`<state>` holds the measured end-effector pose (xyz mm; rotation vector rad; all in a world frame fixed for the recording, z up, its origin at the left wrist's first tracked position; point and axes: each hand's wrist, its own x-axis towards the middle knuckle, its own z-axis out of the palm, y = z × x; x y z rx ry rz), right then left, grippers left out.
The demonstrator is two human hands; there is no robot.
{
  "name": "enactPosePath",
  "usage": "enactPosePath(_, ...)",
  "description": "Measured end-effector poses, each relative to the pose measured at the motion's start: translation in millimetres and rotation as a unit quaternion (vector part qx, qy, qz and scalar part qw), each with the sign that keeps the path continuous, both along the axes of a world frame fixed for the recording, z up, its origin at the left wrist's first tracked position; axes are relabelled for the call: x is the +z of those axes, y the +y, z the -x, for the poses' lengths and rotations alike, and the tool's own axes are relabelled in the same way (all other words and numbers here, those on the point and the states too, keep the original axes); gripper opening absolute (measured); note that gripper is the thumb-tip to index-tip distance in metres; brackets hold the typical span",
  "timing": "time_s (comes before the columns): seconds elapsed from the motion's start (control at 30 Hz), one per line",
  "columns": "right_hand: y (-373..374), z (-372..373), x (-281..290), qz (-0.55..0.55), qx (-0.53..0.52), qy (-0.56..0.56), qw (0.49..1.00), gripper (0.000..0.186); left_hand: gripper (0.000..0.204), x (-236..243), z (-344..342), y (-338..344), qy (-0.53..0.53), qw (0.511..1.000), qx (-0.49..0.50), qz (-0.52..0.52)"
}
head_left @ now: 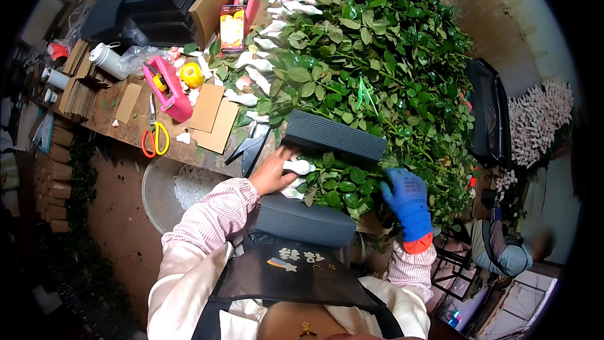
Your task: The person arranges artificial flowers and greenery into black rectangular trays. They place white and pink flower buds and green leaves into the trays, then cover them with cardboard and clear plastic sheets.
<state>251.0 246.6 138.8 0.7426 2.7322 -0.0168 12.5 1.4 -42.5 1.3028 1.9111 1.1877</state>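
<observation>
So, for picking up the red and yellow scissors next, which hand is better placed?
Probably the left hand: at the white wrapped heads, it is nearer the scissors. The gloved right hand is farther away, beside green leaves.

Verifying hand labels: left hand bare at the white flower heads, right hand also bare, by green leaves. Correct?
No: in the head view, the right hand wears a blue glove. Rest holds: left hand bare at the white flower heads, right by green leaves.

Head-worn fisheye — looks down from near — onto workbench.
</observation>
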Motion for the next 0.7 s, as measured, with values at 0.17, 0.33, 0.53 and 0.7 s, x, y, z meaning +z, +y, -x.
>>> enactPosePath(0.17, -61.1, 77.0, -45.5, 0.129, 0.069, 0.008, 0.989, 0.042, 0.062, -2.2, 1.4, 5.7, 0.029, 0.999, -0.006, -0.014)
enactPosePath(0.33, -49.8, 98.0, -96.1, 0.12, -0.032, -0.048, 0.991, 0.041, 0.072, -0.8, 0.4, 0.8, -0.067, 0.997, 0.026, -0.021)
enactPosePath(0.53, -52.9, 103.6, -124.2, 0.111, -0.05, -0.118, 0.986, 0.045, 0.048, 30.8, 10.2, 12.7, -0.109, 0.991, 0.062, 0.055)
enactPosePath(0.7, -54.5, 96.6, -143.0, 0.089, -0.046, -0.083, 0.991, 0.05, 0.02, 15.4, 6.1, 9.0, 0.063, 0.988, 0.136, -0.045)
